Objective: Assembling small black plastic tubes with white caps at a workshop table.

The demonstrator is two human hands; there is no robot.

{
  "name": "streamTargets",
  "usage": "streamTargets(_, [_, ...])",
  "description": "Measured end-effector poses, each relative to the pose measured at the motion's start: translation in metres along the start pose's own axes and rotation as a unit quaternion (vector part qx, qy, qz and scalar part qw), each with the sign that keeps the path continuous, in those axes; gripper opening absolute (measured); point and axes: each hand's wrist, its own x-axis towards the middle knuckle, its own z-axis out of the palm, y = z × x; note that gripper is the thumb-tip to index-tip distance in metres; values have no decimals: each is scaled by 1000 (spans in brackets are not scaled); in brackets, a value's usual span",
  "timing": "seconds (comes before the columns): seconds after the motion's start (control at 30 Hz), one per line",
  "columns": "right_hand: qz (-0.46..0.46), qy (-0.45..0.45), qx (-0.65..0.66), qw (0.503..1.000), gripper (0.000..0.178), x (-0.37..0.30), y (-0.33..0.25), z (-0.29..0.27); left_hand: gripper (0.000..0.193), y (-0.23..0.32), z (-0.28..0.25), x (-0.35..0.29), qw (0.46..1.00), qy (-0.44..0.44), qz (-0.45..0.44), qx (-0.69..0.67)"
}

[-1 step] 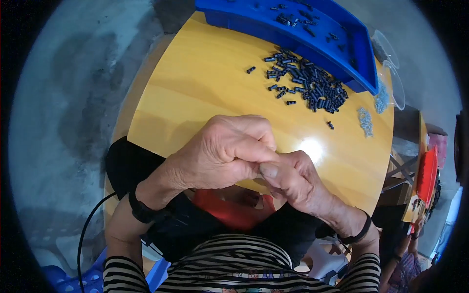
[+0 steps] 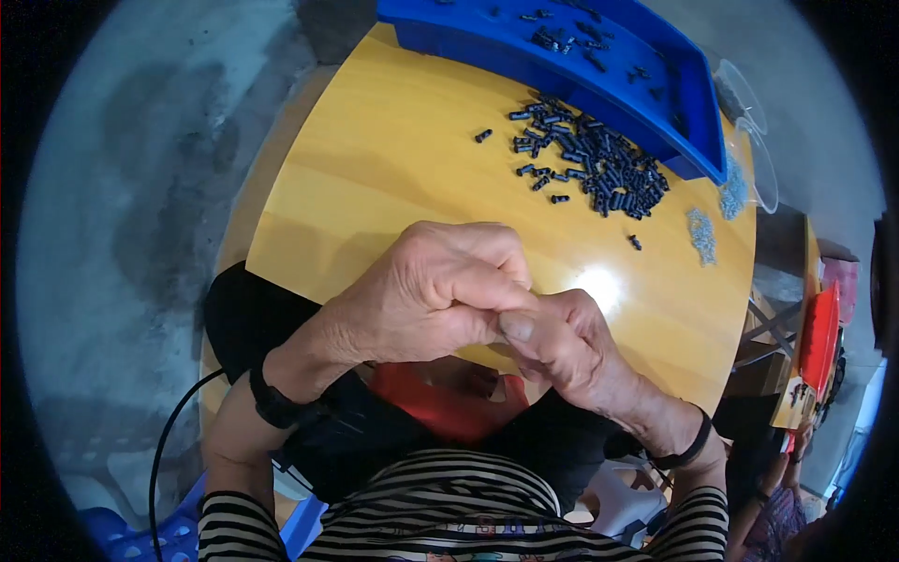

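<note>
Both hands meet over the near edge of the yellow table [image 2: 375, 150]. My left hand [image 2: 435, 290] is closed, its fingers curled and its thumb pressed toward the other hand. My right hand [image 2: 567, 347] is closed too, thumb tip against the left fingers. Whatever they pinch between them is hidden by the fingers. Beyond the hands lies a heap of small black cylindrical parts [image 2: 613, 173]. One such black part [image 2: 635, 242] lies apart, nearer my right hand, and another loose black part [image 2: 483, 136] sits left of the heap.
A blue tray [image 2: 562, 89] holding several black parts stands at the far side. Small clear or silvery pieces [image 2: 701, 236] lie in piles at the right, near transparent containers [image 2: 763, 169]. Below the table edge is something red [image 2: 440, 403]. At far right, another person's arm [image 2: 782, 473] is near a red tray [image 2: 820, 337].
</note>
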Motion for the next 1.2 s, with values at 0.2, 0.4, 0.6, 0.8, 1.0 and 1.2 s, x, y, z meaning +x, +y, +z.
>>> streamTargets(0.2, [0, 35, 17, 999, 38, 5, 5, 0, 18, -1, 1, 1, 998, 16, -40, -41])
streamTargets(0.4, [29, 68, 93, 993, 43, -2, 5, 4, 15, 3, 2, 5, 1000, 2, -24, -14])
streamTargets(0.6, [40, 91, 106, 989, 44, -25, 0, 15, 13, 19, 9, 2, 999, -35, -9, 10])
streamTargets(0.8, [-82, 48, -31, 995, 29, -56, 5, 11, 27, 30, 27, -2, 996, -63, -48, -46])
streamTargets(1.0, [-66, 265, 11, 962, 21, -117, 14, -35, 31, 25, 48, 10, 995, -60, -43, -70])
streamTargets(1.2, [-116, 558, -31, 821, 21, -206, 28, -135, 20, 17, 30, 7, 997, -32, -76, -7])
